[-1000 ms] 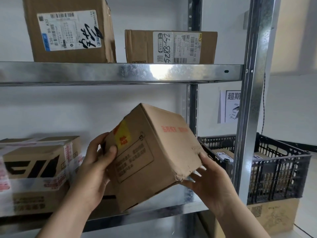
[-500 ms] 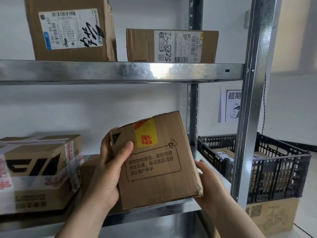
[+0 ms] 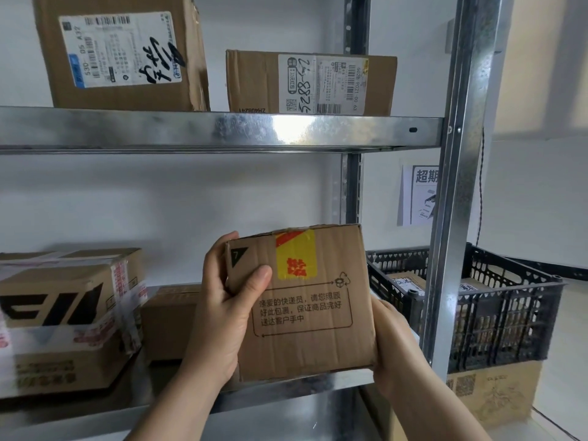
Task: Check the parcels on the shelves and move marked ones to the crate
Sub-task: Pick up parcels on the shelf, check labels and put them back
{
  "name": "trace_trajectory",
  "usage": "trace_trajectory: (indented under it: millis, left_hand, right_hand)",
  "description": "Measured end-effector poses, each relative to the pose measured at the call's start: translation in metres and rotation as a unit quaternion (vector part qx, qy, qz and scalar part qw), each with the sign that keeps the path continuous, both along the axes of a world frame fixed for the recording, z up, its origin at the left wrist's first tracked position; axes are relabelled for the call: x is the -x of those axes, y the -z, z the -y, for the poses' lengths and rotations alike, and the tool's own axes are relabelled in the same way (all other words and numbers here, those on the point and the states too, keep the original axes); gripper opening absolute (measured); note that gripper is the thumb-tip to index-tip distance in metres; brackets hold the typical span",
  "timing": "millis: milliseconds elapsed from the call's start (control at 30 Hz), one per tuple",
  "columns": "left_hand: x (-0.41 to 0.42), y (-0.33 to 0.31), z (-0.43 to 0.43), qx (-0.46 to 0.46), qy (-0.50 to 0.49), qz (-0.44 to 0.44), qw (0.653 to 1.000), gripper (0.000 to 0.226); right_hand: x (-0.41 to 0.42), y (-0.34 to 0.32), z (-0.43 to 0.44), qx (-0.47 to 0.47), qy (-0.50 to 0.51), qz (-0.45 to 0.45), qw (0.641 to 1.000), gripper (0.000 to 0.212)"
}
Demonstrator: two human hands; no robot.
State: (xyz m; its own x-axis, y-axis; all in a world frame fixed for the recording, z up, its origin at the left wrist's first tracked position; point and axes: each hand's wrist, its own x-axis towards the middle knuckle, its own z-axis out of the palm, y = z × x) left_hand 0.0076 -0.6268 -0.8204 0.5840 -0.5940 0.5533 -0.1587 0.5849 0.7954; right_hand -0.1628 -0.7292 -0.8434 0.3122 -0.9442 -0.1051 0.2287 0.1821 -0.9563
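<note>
a brown parcel [image 3: 305, 307] with yellow tape is gripped between the left hand [image 3: 222, 316] and the right hand [image 3: 393, 342]; the black crate [image 3: 509, 313] sits beyond the right hand.

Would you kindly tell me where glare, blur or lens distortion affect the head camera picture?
Head view: a white glare patch sits on the front edge of the upper shelf; the taped box at lower left is smeared by blur; the held box is sharp, its print readable; the wide lens makes the steel upright lean.
</note>
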Motion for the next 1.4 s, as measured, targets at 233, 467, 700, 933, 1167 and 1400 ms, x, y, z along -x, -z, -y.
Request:
trace_trajectory:
  millis: [233,467,700,933,1167,1400]
  left_hand:
    - [0.010,-0.002,0.004,0.015,-0.039,0.081,0.996,0.055]
    - [0.021,0.004,0.010,0.027,-0.076,0.116,0.990,0.055]
    - [0.030,0.008,-0.001,0.003,-0.099,0.138,0.985,0.031]
    - [0.019,-0.007,-0.008,-0.026,-0.079,0.130,0.988,0.024]
    - [-0.012,-0.017,-0.016,-0.181,0.004,0.193,0.964,0.140]
    - [-0.026,-0.021,-0.020,-0.106,-0.020,0.092,0.990,0.115]
  right_hand:
    - [-0.003,0.004,-0.006,-0.033,-0.020,0.165,0.985,0.036]
    - [-0.009,0.008,-0.007,-0.099,-0.066,0.320,0.940,0.061]
    - [0.002,0.010,0.003,-0.119,-0.061,0.355,0.925,0.048]
    - [0.010,0.014,0.011,-0.110,-0.067,0.356,0.926,0.042]
    - [0.009,0.018,0.016,-0.082,-0.071,0.306,0.946,0.056]
    - [0.003,0.014,0.013,-0.080,-0.059,0.261,0.960,0.063]
